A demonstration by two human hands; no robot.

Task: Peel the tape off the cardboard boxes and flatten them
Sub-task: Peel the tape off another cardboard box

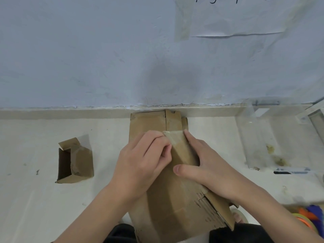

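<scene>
far left on the counter (pixel 35 199) stands a small box (pixel 77 162), open on its left side, clear tape still showing across its top; it sits well apart from both hands. in the middle lies the big box (pixel 168 199), already mostly flat, its long axis running from the person's lap away to the wall (pixel 105 58). the left hand (pixel 140 165) rests on its left half, fingertips (pixel 166 146) pinched together at the near-left edge of a tape strip (pixel 182 148) that lies along a raised fold; whether the tape end is actually caught between them i cannot tell. the strip runs from the pinch away and slightly right, then back down toward the person along the fold. the right hand (pixel 206 165) lies flat and spread on the cardboard just right of the strip, thumb pointing left beneath it, pinning the box rather than gripping anything. so the left hand is the nearer one to the tape end, and a peel would probably go along the strip's length toward the person, with the right hand holding the board down. farther right stands a clear container (pixel 254 137), empty but stained.
</scene>
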